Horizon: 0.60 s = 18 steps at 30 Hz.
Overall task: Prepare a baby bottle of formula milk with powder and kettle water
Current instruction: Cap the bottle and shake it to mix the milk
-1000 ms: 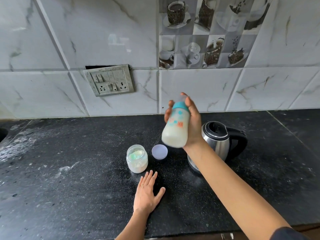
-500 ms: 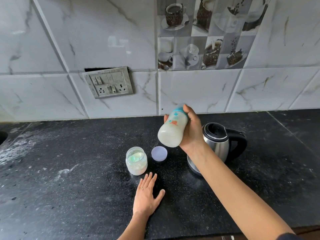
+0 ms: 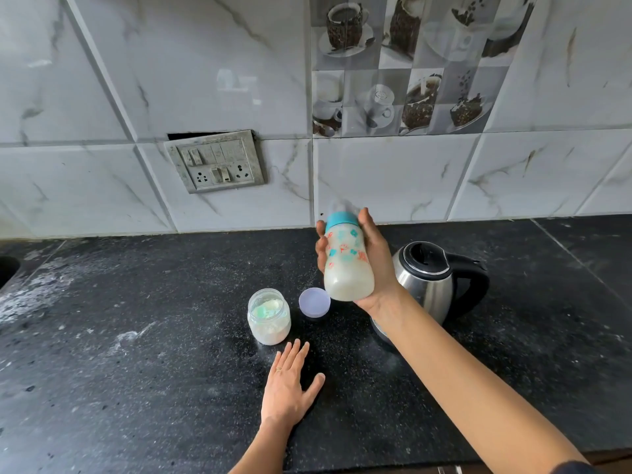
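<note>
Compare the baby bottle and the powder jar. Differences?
The baby bottle is held tilted in the air by the right hand; the powder jar stands upright on the countertop, untouched. The bottle wears a teal collar; the jar is open, its lilac lid beside it. The bottle is printed, the jar plain. Both are see-through with white contents.

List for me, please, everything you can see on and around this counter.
counter: 1, black, dusted white
lid: 1, lilac, on the counter
powder jar: 1, clear, white powder inside, open, left of the lid
kettle: 1, steel and black, right of the lid
baby bottle: 1, teal collar, milky fill, held above the counter
switchboard: 1, grey, on the wall
left hand: 1, flat on the counter near the powder jar
right hand: 1, grip round the baby bottle
</note>
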Each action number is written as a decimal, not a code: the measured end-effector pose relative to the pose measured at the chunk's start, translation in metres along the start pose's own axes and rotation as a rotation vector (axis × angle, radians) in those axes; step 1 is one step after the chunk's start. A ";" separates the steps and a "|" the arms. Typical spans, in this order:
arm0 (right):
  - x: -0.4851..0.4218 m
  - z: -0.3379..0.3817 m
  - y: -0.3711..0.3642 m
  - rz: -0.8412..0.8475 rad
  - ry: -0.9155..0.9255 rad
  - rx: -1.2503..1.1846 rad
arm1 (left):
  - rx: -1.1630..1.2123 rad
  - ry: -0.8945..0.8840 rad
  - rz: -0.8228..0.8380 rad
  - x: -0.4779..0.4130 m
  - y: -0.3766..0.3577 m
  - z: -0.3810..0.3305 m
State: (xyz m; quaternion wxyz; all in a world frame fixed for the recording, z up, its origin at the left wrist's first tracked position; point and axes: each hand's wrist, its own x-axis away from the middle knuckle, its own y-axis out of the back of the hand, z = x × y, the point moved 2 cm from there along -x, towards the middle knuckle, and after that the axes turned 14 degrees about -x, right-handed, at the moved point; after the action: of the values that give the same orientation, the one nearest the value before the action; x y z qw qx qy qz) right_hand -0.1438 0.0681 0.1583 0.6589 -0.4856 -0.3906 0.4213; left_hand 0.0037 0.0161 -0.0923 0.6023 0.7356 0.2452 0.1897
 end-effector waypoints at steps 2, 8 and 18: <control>-0.001 0.003 -0.006 0.037 0.034 0.023 | 0.003 -0.003 -0.002 0.000 0.000 0.000; 0.000 0.004 -0.001 0.025 0.055 -0.019 | 0.008 0.003 0.001 0.001 0.000 -0.001; 0.004 0.008 0.003 0.033 0.153 0.167 | 0.006 0.002 -0.001 0.000 0.000 -0.001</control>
State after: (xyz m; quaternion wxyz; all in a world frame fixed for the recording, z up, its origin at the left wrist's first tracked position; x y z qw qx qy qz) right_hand -0.1509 0.0748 0.1574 0.7178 -0.4662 -0.2946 0.4251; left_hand 0.0033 0.0169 -0.0918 0.5998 0.7372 0.2468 0.1894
